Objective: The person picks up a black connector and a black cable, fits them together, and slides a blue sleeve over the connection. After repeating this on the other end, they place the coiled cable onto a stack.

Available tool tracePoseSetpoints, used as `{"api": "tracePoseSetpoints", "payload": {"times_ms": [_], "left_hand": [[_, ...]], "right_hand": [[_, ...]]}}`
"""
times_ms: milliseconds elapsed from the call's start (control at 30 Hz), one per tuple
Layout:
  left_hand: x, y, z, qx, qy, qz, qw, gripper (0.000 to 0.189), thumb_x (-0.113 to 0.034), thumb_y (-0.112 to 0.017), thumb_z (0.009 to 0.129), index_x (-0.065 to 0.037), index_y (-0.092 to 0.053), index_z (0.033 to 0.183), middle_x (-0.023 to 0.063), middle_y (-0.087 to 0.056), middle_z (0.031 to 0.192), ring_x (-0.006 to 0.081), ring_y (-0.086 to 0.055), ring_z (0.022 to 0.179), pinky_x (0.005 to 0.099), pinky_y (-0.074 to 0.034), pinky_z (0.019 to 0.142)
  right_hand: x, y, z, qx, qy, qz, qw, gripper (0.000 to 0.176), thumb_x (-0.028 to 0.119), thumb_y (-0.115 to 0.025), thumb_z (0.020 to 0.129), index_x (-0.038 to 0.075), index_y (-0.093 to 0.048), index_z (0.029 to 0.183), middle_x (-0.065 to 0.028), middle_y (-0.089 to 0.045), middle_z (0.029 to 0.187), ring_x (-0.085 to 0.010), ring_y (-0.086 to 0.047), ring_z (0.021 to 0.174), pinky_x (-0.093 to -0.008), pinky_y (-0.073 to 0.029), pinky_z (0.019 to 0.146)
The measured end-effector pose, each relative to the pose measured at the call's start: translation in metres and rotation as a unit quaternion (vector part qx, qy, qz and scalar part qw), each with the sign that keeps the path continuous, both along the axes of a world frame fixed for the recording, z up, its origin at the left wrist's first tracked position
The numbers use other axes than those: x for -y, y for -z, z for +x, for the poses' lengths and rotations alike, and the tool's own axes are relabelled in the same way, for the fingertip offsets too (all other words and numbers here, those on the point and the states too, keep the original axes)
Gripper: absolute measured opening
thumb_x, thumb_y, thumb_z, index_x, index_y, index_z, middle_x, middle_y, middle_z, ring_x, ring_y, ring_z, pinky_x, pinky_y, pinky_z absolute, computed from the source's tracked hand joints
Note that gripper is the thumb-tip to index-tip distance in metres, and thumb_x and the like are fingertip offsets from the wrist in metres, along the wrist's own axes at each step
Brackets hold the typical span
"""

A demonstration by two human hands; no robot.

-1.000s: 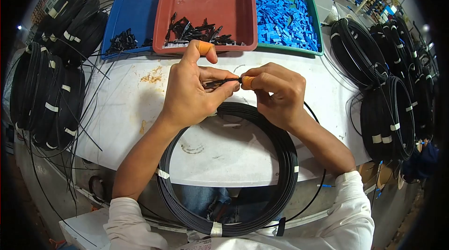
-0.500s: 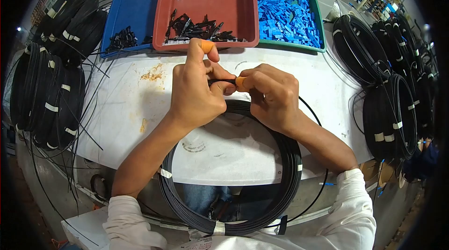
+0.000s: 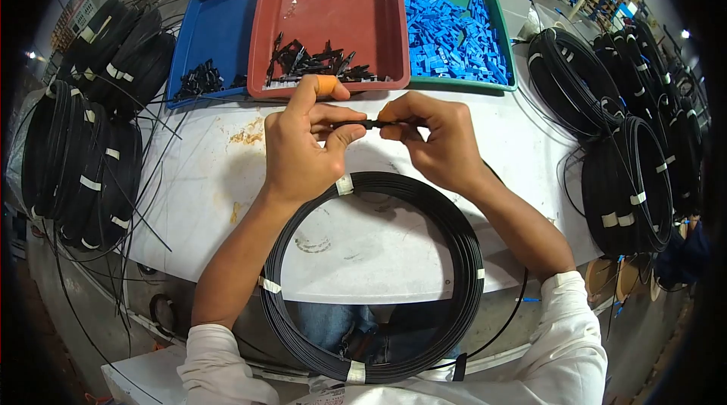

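Between my two hands, over the worktable, is a small black cable connector (image 3: 369, 124). The thumb and fingers of my left hand (image 3: 299, 147) pinch its left part, with the orange-wrapped index finger raised off it. My right hand (image 3: 439, 140) pinches the right end of the same piece between thumb and an orange-covered index finger. Much of the connector is hidden by the fingertips. Below the hands, a coil of black cable (image 3: 468, 253) bound with white tape rests partly on the table and partly over its front edge. A loose cable passes by my right forearm.
At the back of the white table (image 3: 216, 155) stand a blue tray (image 3: 219, 19) and a red tray (image 3: 333, 4) with black parts, and a green tray (image 3: 503, 42) with blue clips (image 3: 454, 34). Taped cable coils crowd the left (image 3: 60, 163) and right (image 3: 628, 185) sides.
My hands have drawn slightly apart, so more of the black connector shows between them. The right hand has risen a little. The camera view has shifted slightly.
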State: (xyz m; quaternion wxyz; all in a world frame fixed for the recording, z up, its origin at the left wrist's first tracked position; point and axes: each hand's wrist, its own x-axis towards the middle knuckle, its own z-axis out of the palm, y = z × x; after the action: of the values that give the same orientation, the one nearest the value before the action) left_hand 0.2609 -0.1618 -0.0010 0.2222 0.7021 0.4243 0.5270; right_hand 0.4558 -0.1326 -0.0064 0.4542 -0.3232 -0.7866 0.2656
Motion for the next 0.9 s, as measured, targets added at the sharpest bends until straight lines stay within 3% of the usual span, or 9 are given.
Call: {"api": "tracePoseSetpoints", "payload": {"times_ms": [133,233,400,533,600,667,733,800,900], "left_hand": [[-0.005,0.006,0.000,-0.013,-0.024,-0.051,0.998,0.039,0.010,-0.071,0.081,-0.002,-0.047,0.110,0.0137,-0.074,0.084,0.0156,-0.073,0.078,0.0227,-0.057,0.067],[-0.008,0.007,0.002,0.057,-0.017,-0.201,0.978,0.035,0.011,-0.066,0.080,-0.003,-0.045,0.103,0.0098,-0.070,0.070,0.0159,-0.071,0.066,0.0254,-0.054,0.060],[-0.006,0.017,0.002,0.063,0.041,-0.223,0.972,0.038,0.018,-0.055,0.083,-0.007,-0.039,0.107,0.0023,-0.053,0.073,0.0085,-0.053,0.063,0.0231,-0.047,0.059],[-0.002,0.019,0.007,0.034,0.011,-0.128,0.991,0.036,0.017,-0.057,0.080,-0.004,-0.039,0.104,0.0081,-0.059,0.072,0.0150,-0.064,0.070,0.0300,-0.052,0.064],[0.004,0.014,0.011,0.028,-0.001,-0.109,0.994,0.037,0.018,-0.057,0.079,-0.004,-0.039,0.103,0.0085,-0.058,0.073,0.0160,-0.065,0.072,0.0305,-0.052,0.066],[0.009,0.009,0.015,-0.046,-0.013,-0.031,0.998,0.041,0.022,-0.051,0.080,-0.008,-0.037,0.105,0.0041,-0.047,0.084,0.0088,-0.055,0.072,0.0220,-0.046,0.061],[0.007,0.007,0.015,-0.050,-0.004,-0.034,0.998,0.041,0.021,-0.051,0.081,-0.008,-0.037,0.105,0.0039,-0.048,0.083,0.0094,-0.055,0.071,0.0225,-0.047,0.061],[0.001,0.007,0.011,-0.050,0.001,-0.033,0.998,0.040,0.020,-0.052,0.082,-0.008,-0.037,0.106,0.0038,-0.049,0.081,0.0099,-0.056,0.071,0.0230,-0.048,0.060],[-0.008,0.013,0.003,0.133,0.050,-0.226,0.964,0.035,0.014,-0.057,0.086,-0.006,-0.036,0.105,0.0059,-0.058,0.074,0.0102,-0.061,0.063,0.0237,-0.051,0.056]], "right_hand": [[0.000,0.014,-0.004,0.066,0.044,0.211,0.974,0.020,-0.007,-0.071,0.072,0.002,-0.066,0.089,-0.0117,-0.069,0.081,-0.0258,-0.066,0.067,-0.0354,-0.052,0.058],[-0.006,0.030,-0.002,0.112,0.041,0.349,0.929,0.023,-0.004,-0.069,0.067,0.001,-0.065,0.089,-0.0125,-0.069,0.084,-0.0245,-0.065,0.067,-0.0354,-0.053,0.057],[-0.008,0.029,-0.003,0.066,-0.017,0.423,0.903,0.027,-0.006,-0.066,0.063,-0.003,-0.065,0.089,-0.0149,-0.067,0.086,-0.0264,-0.065,0.067,-0.0350,-0.054,0.057],[0.004,0.009,-0.002,0.061,-0.027,0.259,0.963,0.030,-0.009,-0.067,0.060,-0.001,-0.069,0.089,-0.0124,-0.070,0.082,-0.0271,-0.068,0.068,-0.0357,-0.055,0.058],[0.011,0.004,-0.007,0.022,0.009,0.028,0.999,0.021,-0.009,-0.069,0.067,-0.003,-0.071,0.087,-0.0149,-0.072,0.079,-0.0277,-0.070,0.068,-0.0348,-0.056,0.061],[0.010,-0.002,-0.006,-0.004,0.004,-0.064,0.998,0.016,-0.007,-0.071,0.072,-0.005,-0.072,0.088,-0.0197,-0.072,0.079,-0.0276,-0.072,0.067,-0.0345,-0.055,0.063],[0.004,0.001,-0.004,-0.047,-0.026,-0.160,0.986,0.018,-0.005,-0.074,0.072,-0.003,-0.073,0.090,-0.0198,-0.072,0.080,-0.0244,-0.072,0.068,-0.0336,-0.055,0.065],[0.003,0.007,-0.004,-0.044,-0.022,-0.086,0.995,0.017,-0.007,-0.073,0.071,-0.002,-0.072,0.087,-0.0171,-0.072,0.081,-0.0263,-0.071,0.070,-0.0346,-0.056,0.064],[-0.003,0.017,-0.005,0.008,-0.019,0.254,0.967,0.026,-0.010,-0.070,0.063,0.003,-0.066,0.084,-0.0092,-0.069,0.082,-0.0271,-0.067,0.073,-0.0379,-0.053,0.061]]}}
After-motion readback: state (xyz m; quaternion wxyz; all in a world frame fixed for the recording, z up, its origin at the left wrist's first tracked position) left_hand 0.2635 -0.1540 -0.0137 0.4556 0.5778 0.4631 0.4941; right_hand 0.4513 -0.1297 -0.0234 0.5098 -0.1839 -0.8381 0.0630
